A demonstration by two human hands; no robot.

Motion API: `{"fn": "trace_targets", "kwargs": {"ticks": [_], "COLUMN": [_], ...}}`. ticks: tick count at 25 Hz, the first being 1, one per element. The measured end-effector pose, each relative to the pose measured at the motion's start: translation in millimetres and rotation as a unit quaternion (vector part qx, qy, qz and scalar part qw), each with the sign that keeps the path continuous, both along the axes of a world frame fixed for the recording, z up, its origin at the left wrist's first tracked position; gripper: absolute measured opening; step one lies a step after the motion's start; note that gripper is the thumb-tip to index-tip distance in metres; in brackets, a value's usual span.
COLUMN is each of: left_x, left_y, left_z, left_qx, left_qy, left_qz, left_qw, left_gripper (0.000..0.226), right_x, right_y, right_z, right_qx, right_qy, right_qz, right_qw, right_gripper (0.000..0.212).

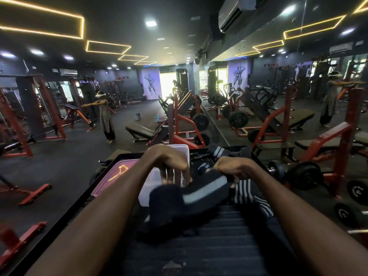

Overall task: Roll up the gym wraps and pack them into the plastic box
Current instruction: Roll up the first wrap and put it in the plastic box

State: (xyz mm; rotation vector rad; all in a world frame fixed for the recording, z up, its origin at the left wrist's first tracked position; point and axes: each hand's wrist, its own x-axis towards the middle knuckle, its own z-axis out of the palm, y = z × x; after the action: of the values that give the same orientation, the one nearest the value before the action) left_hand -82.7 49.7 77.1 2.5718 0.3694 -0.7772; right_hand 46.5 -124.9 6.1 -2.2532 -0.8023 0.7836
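A black gym wrap (179, 204) with a white stripe hangs blurred between my hands above the dark ribbed bench. My right hand (235, 168) grips its upper right end. My left hand (169, 162) hangs over the clear plastic box (145, 194), fingers pointing down by the wrap's upper edge; whether they pinch it I cannot tell. More black wraps with white stripes (245, 192) lie on the bench to the right and behind the box (218, 151).
A pink lid (111, 176) lies left of the box on the black bench frame (65, 208). Barbell plates (302, 174) and red gym machines stand to the right. A person (106, 114) stands far left on the floor. A wall mirror runs along the right.
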Motion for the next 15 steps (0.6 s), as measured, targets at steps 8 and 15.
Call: {"fn": "trace_targets", "kwargs": {"ticks": [8,15], "left_x": [7,3], "left_y": [-35,-53], "left_z": [-72,-98], "left_qx": [-0.091,0.08], "left_qy": [-0.084,-0.119], "left_qz": [-0.025,-0.173], "left_qw": [0.992,0.974], "left_gripper": [0.028,0.043], "right_x": [-12,28], "right_y": [2,12], "right_z": [-9,-28], "right_qx": [0.042,0.106], "right_qy": [0.017,-0.245], "right_qz": [0.027,-0.244], "right_qw": [0.999,0.932], "right_gripper": [0.025,0.015]}}
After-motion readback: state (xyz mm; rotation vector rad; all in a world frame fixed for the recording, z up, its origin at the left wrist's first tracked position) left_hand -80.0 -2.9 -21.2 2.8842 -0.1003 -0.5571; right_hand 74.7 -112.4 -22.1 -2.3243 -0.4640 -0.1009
